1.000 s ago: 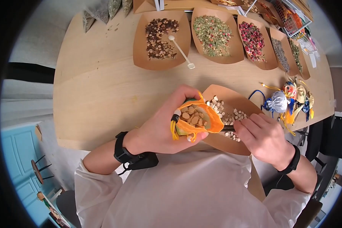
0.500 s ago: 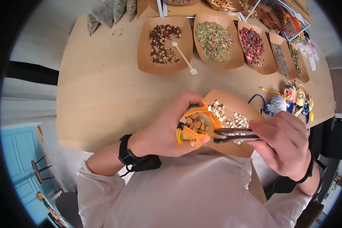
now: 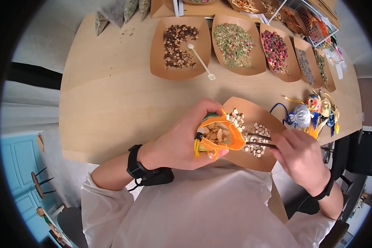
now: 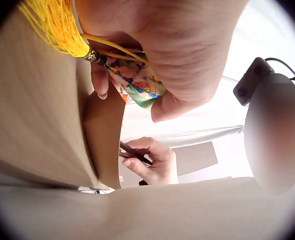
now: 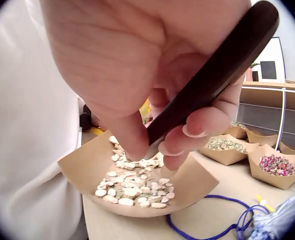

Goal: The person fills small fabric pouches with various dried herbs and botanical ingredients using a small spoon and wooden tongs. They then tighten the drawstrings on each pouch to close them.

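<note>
My left hand (image 3: 180,140) grips a drawstring pouch (image 3: 237,135) with its orange-lined mouth spread open and tan dried slices (image 3: 214,134) inside. The left wrist view shows the pouch's patterned outside (image 4: 137,82) and a yellow tassel (image 4: 62,30). Dark tongs (image 3: 262,144) are held in my right hand (image 3: 299,155), their two arms apart over a brown paper tray (image 3: 252,108). Pale dried slices (image 5: 132,190) lie in that tray, right of the pouch. In the right wrist view, my fingers wrap the tongs' dark handle (image 5: 212,75), and their tips are mostly hidden.
Across the back stand paper trays of brown bits (image 3: 180,60), green herbs (image 3: 233,45), rosebuds (image 3: 275,47) and grey-purple buds (image 3: 304,62). A white spoon (image 3: 200,61) lies across the first. Finished-looking tasselled pouches (image 3: 314,109) sit at right, near a wire basket (image 3: 318,25).
My right hand raised the tongs from the tray to the pouch mouth, then brought them back over the tray with their arms apart. My left hand kept its hold on the pouch.
</note>
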### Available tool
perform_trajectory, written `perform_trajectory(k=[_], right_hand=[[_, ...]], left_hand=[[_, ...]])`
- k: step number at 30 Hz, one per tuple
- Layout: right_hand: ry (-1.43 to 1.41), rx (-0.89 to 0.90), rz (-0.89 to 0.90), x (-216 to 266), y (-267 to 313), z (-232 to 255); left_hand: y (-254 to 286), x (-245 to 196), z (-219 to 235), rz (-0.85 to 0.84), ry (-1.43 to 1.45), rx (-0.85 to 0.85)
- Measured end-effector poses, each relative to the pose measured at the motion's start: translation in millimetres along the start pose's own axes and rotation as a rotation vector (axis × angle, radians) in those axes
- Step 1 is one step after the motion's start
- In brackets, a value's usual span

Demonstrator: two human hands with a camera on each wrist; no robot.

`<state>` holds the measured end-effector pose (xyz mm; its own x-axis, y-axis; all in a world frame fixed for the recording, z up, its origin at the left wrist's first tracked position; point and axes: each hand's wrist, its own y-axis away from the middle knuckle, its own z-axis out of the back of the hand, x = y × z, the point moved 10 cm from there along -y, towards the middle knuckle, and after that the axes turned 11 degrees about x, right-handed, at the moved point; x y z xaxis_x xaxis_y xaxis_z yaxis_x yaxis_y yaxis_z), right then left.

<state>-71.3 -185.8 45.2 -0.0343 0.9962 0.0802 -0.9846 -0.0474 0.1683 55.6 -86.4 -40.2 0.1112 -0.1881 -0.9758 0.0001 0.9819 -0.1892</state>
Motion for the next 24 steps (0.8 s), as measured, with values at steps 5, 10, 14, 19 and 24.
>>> perform_trajectory(k=[5, 10, 14, 19, 24], right_hand=[[0.103, -0.003, 0.063, 11.0, -3.9, -17.0], [0.151, -0.06, 0.076, 10.2, -9.9, -19.0], [0.166, -0.047, 0.088, 11.6, -11.2, -21.5], [0.177, -0.075, 0.106, 11.9, -13.0, -22.4], [0.175, -0.086, 0.102, 8.4, -12.7, -20.2]], left_hand=[[-1.0, -1.6, -0.3, -0.008, -0.023, 0.009], [-0.6, 0.0, 0.0, -0.003, 0.003, 0.01], [-0.2, 0.4, -0.3, -0.009, 0.02, 0.01], [-0.5, 0.5, 0.4, 0.004, 0.011, 0.016], [-0.3, 1.4, 1.1, -0.01, -0.006, -0.008]])
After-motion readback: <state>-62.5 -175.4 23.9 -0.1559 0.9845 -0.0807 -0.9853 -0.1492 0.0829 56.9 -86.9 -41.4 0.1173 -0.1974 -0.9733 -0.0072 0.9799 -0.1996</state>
